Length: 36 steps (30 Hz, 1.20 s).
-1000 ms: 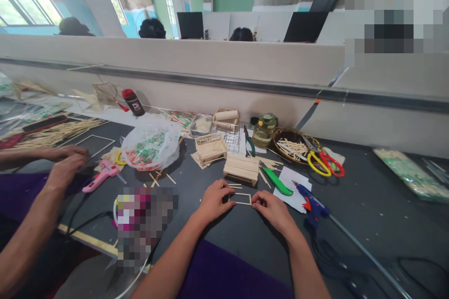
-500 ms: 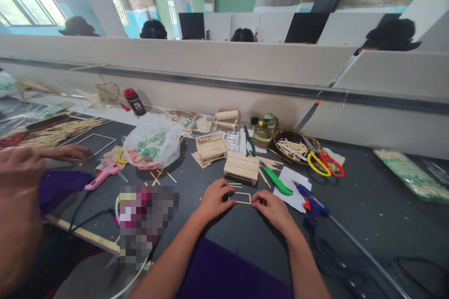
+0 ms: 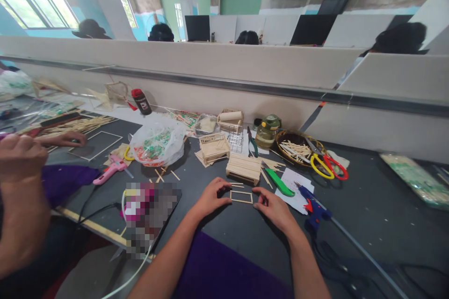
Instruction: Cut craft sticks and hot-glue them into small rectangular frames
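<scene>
A small rectangular frame of thin wooden sticks lies flat on the dark tabletop between my hands. My left hand is at its left end, thumb and forefinger apart, with the thumb tip by the near left corner. At the right end, my right hand has its fingers parted beside the short side; whether they touch it I cannot tell. Just beyond the frame lie a couple of loose sticks. Behind them stands a little slatted wooden bench-like model, and a green utility knife rests on white paper to the right.
A blue glue gun lies right of my hands, its cable trailing nearer. Scissors rest against a basket of sticks. Leftward are a plastic bag, a pink glue gun and another person's hand.
My fingers have loosened and spread slightly at both ends of the stick frame, which stays on the table. The view has shifted a little left. The neighbour's hands have moved slightly.
</scene>
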Motion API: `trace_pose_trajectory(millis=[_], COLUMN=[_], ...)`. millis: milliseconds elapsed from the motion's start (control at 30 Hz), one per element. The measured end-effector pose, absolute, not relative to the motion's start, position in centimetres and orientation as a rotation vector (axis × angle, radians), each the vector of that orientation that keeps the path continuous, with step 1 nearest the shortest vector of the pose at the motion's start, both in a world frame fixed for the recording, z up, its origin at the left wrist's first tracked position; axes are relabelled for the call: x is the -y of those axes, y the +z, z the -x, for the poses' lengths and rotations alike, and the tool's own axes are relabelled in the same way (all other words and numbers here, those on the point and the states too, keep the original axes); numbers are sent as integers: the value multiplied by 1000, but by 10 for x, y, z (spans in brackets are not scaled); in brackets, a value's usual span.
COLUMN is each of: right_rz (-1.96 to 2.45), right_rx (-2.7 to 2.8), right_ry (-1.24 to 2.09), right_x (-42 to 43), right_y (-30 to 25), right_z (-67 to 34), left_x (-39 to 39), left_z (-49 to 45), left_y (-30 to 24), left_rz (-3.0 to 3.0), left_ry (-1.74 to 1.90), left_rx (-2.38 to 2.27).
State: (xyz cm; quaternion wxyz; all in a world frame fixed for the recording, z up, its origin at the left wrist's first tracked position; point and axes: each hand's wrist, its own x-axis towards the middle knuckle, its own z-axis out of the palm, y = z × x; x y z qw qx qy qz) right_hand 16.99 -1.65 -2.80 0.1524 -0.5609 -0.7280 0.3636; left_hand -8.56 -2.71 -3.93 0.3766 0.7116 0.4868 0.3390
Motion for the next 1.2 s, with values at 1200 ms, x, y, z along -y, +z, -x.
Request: trace_pose_trajectory(millis=[1200], right_rz=[1306], right_rx=[2338], right_ry=[177], right_x=[16], right_y=[-39], right_z=[-118], left_x=[25], left_z=[83], left_y=[-55], left_rz=[-1582], left_ry=[1117], left_rx=[-1368])
